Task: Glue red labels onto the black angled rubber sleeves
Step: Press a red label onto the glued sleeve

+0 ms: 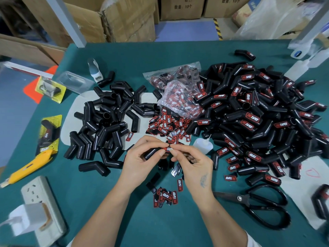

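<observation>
A green table [110,202] carries everything here. Its right half is heaped with the labelled sleeves [252,118], black angled rubber pieces already bearing red labels, while a smaller pile of bare sleeves [106,122] lies to the left on a pale sheet. Between the two piles sit clear plastic bags of labels [179,90], with loose red labels [167,125] spilled just in front of them. Black scissors [263,205] lie at the near right, a yellow utility knife [30,166] at the near left, and a white power strip [42,207] nearer still. A small glue bottle [203,145] stands just beside the right hand [194,164]. The left hand [140,157] holds one black sleeve [153,152] in a curled grip above the table, and the right hand's thumb and forefinger pinch a red label [168,149] against that sleeve's upper face. A few more labels [167,196] lie between the forearms.
</observation>
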The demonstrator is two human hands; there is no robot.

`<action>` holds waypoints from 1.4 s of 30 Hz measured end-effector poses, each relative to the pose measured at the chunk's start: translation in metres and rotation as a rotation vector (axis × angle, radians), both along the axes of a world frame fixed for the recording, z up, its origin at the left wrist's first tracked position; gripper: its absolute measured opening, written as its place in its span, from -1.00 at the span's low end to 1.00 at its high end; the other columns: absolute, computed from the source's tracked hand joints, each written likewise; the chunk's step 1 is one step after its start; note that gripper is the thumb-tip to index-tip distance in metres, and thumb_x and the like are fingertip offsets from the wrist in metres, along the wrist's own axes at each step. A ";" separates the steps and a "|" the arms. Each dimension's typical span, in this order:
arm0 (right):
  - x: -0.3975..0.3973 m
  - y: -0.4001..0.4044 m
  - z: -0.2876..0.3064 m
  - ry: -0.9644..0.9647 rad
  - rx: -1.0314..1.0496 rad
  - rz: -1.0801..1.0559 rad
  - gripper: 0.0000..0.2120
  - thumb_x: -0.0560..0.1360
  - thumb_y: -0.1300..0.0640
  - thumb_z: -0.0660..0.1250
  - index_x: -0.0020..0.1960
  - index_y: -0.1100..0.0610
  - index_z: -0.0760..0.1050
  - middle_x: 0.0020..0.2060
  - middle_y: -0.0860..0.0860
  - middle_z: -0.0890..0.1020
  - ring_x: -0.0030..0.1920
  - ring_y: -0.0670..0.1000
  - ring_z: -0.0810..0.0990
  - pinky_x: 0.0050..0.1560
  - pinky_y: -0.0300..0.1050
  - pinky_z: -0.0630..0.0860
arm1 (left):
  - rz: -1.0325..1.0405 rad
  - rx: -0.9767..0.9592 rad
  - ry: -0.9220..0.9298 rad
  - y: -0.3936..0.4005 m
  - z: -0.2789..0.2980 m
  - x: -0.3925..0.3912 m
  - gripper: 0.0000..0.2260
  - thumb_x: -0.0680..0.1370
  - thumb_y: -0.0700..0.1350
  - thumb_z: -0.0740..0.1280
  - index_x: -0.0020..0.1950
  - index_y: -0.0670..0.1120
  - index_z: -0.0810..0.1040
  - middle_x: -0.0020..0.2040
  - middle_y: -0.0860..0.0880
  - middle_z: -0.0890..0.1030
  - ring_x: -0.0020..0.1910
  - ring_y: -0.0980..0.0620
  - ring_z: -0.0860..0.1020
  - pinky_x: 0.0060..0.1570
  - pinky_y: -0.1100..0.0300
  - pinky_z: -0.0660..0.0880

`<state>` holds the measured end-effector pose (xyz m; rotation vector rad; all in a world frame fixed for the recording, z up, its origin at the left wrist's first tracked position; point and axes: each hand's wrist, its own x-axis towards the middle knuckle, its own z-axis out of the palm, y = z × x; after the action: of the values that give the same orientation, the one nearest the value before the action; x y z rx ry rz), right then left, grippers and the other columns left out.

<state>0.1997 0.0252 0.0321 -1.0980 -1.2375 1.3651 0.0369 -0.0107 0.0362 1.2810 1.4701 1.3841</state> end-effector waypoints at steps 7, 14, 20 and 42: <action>0.000 0.000 0.000 -0.004 -0.002 -0.002 -0.73 0.53 0.23 0.53 0.00 -0.16 0.76 -0.15 0.01 0.76 -0.20 0.02 0.72 -0.09 -0.22 0.60 | -0.004 0.014 0.023 0.000 0.001 0.000 -0.78 0.57 -0.28 0.45 0.11 0.00 0.74 0.03 0.01 0.64 0.06 0.04 0.66 0.10 0.30 0.57; 0.000 0.000 0.000 0.000 0.005 0.000 -0.75 0.54 0.22 0.53 0.00 -0.15 0.76 -0.15 0.00 0.76 -0.20 0.01 0.72 -0.09 -0.21 0.61 | 0.000 0.017 0.041 0.000 0.003 0.000 -0.75 0.57 -0.35 0.46 0.10 -0.03 0.74 0.02 0.01 0.64 0.05 0.08 0.65 0.11 0.36 0.54; -0.001 0.000 -0.001 0.020 -0.006 -0.002 -0.83 0.51 0.10 0.53 -0.01 -0.18 0.75 -0.14 0.01 0.76 -0.21 0.02 0.72 -0.10 -0.16 0.62 | 0.003 0.007 -0.003 0.000 0.004 0.002 -0.76 0.56 -0.34 0.44 0.09 -0.04 0.74 0.01 0.00 0.63 0.01 0.10 0.66 0.07 0.33 0.58; 0.000 0.002 -0.002 0.029 0.004 0.073 -0.78 0.69 0.01 0.29 0.23 -0.17 0.65 -0.07 0.01 0.71 -0.11 0.06 0.75 -0.10 -0.24 0.56 | 0.011 -0.037 -0.066 0.001 -0.007 -0.002 -0.85 0.62 -0.24 0.38 0.11 -0.12 0.72 0.09 -0.04 0.58 0.09 -0.07 0.62 0.05 -0.02 0.67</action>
<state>0.1994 0.0271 0.0303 -1.0360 -1.2695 1.4281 0.0354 -0.0093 0.0294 1.1943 1.4539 1.3869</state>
